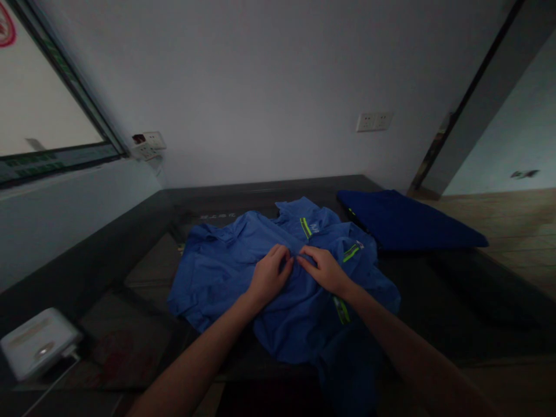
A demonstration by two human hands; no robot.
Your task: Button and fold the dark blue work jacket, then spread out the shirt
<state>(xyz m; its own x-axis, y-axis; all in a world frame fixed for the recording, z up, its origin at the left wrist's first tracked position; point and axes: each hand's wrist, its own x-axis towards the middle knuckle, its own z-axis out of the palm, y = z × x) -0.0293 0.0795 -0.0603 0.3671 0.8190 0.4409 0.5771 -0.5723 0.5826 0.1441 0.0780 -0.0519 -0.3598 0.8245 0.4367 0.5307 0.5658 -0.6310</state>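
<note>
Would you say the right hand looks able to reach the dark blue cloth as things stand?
Probably yes, once it leaves the blue garment it is touching: beyond that garment's spread fabric, nothing seems to stand between the right hand and the dark blue cloth, whose top is uncovered.

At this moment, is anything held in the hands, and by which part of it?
The left hand and right hand appear to pinch the blue garment by cloth near its middle.

The left hand [271, 270] and right hand [324, 270] are hiding some blue cloth [226, 260] under them. The edges are cutting off a white cord [52, 386] and a red sign [5, 28].
</note>
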